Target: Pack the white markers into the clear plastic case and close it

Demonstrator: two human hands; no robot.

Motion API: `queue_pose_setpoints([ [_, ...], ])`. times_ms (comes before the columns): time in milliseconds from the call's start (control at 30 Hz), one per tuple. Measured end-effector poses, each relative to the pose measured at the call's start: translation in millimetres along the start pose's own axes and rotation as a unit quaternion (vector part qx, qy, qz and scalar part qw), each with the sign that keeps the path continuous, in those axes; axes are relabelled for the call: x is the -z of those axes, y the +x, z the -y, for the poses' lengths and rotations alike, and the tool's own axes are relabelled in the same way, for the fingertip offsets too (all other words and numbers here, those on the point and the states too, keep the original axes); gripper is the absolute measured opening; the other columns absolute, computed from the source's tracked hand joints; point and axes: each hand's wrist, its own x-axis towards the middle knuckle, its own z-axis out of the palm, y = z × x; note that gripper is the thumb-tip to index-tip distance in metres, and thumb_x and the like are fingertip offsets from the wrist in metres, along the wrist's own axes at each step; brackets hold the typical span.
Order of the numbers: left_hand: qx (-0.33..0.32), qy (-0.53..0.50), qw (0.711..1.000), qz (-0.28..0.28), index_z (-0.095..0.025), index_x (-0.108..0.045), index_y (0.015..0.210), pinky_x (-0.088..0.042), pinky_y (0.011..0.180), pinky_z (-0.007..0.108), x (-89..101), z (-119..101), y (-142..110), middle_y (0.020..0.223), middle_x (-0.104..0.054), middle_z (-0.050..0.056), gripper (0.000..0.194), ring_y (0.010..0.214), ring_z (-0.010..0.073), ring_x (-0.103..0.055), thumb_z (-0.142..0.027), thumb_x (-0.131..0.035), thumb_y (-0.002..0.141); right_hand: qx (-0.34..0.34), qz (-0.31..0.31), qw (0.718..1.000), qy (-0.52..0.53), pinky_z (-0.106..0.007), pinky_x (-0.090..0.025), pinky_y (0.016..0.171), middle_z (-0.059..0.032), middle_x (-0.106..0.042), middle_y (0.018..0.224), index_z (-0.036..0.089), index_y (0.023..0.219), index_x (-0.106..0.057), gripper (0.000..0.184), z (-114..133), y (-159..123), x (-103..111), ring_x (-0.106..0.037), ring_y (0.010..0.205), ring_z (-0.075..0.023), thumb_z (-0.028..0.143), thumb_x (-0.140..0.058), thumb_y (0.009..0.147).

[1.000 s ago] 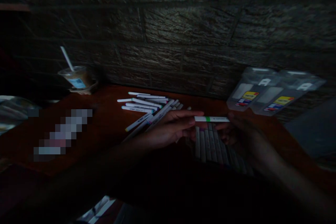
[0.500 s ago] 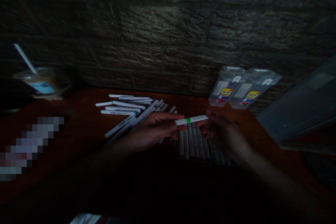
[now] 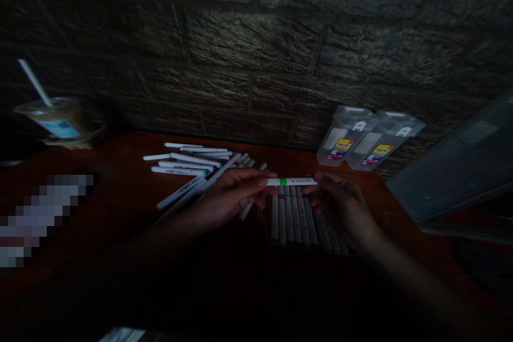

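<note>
A white marker [image 3: 298, 181] with a green band is held level between my two hands. My left hand [image 3: 236, 192] pinches its banded end, and my right hand [image 3: 340, 197] grips the opposite end between thumb and fingers. Below the held marker, a row of white markers [image 3: 294, 219] lies side by side, partly covered by my right hand. Behind and left of my left hand is a loose pile of white markers [image 3: 192, 159] with coloured ends, some hidden by that hand and forearm.
Two clear plastic cases [image 3: 339, 136] with yellow labels stand against the stone wall [image 3: 248, 37]. On the left sits a plastic cup with a straw [image 3: 60, 120] in a holder. A large grey translucent bin [image 3: 452, 160] borders the right of the wooden table [image 3: 120, 192].
The marker has turned from a slight slant to nearly level, still held in both hands. The view has shifted slightly.
</note>
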Motion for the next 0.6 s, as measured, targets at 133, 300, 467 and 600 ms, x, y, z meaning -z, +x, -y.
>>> queue_pose_setpoints([
  [133, -0.022, 0.077, 0.997, 0.015, -0.022, -0.08, 0.119, -0.054, 0.062, 0.028, 6.1, 3.6, -0.8, 0.099, -0.081, 0.011, 0.035, 0.066, 0.0148, -0.066, -0.034, -0.08, 0.086, -0.013, -0.006, 1.0, 0.014, -0.024, -0.047, 0.042, -0.0054, -0.077, 0.069, 0.023, 0.073, -0.074, 0.025, 0.8, 1.5, 1.0, -0.058, 0.049, -0.0128, 0.045, -0.081, 0.082],
  [300, -0.032, 0.094, 0.995, 0.024, -0.023, -0.081, 0.117, -0.049, 0.056, 0.025, 6.1, 2.1, -1.7, 0.094, -0.081, 0.01, 0.033, 0.063, 0.0131, -0.064, -0.031, -0.081, 0.085, -0.03, -0.004, 0.998, 0.054, -0.022, -0.048, 0.043, -0.004, -0.077, 0.07, 0.022, 0.075, -0.076, 0.021, 0.3, 1.5, 0.7, -0.059, 0.05, -0.0115, 0.041, -0.085, 0.079],
  [467, -0.004, -0.003, 1.0, 0.029, -0.017, -0.084, 0.104, -0.053, 0.06, 0.029, -0.3, -1.3, -1.2, 0.089, -0.08, 0.013, 0.028, 0.061, 0.0141, -0.065, -0.035, -0.082, 0.083, -0.02, -0.005, 0.999, 0.036, -0.023, -0.048, 0.044, -0.0031, -0.076, 0.071, 0.023, 0.078, -0.076, 0.019, -2.8, 1.4, 2.0, -0.06, 0.051, -0.0122, 0.04, -0.083, 0.081],
  [600, 0.017, -0.013, 1.0, -0.002, -0.013, -0.083, 0.103, -0.055, 0.061, 0.03, -0.2, -0.3, 1.2, 0.086, -0.079, 0.013, 0.031, 0.065, 0.017, -0.068, -0.036, -0.082, 0.083, 0.02, 0.001, 1.0, 0.006, -0.023, -0.049, 0.046, -0.0035, -0.076, 0.072, 0.022, 0.08, -0.076, 0.023, -6.8, 2.2, 4.5, -0.061, 0.052, -0.0127, 0.043, -0.083, 0.081],
])
